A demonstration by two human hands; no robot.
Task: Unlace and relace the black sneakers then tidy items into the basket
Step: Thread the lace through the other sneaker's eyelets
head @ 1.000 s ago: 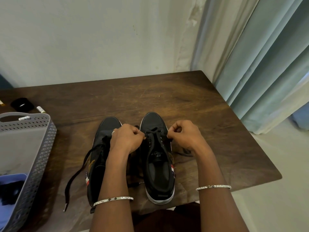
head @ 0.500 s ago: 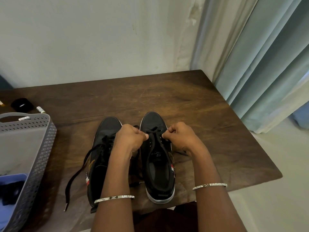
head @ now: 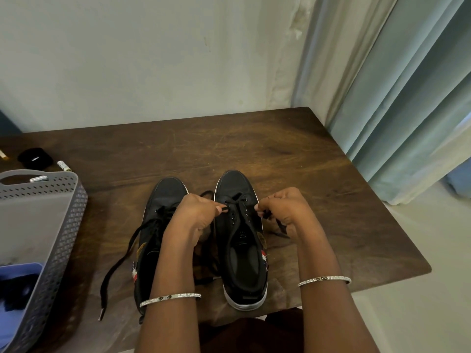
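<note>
Two black sneakers stand side by side on the wooden table (head: 331, 200), toes pointing away from me. Over the right sneaker (head: 242, 250), my left hand (head: 196, 212) pinches one end of its black lace (head: 238, 200) at the left eyelets. My right hand (head: 285, 210) pinches the other end at the right eyelets. The lace crosses only the eyelets nearest the toe. The left sneaker (head: 163, 197) lies partly under my left forearm, and its loose lace (head: 119, 256) trails off to the left. The grey basket (head: 63, 240) stands at the left edge.
Inside the basket lies a blue item (head: 15, 296) with something dark on it. Behind the basket sit a black round object (head: 34, 157) and two small white tubes (head: 63, 165). A curtain (head: 407, 98) hangs along the table's right side. A wall stands behind the table.
Both hands stay at the right sneaker's front eyelets. They came closer together half a second ago and have now drawn slightly apart, each with a lace end.
</note>
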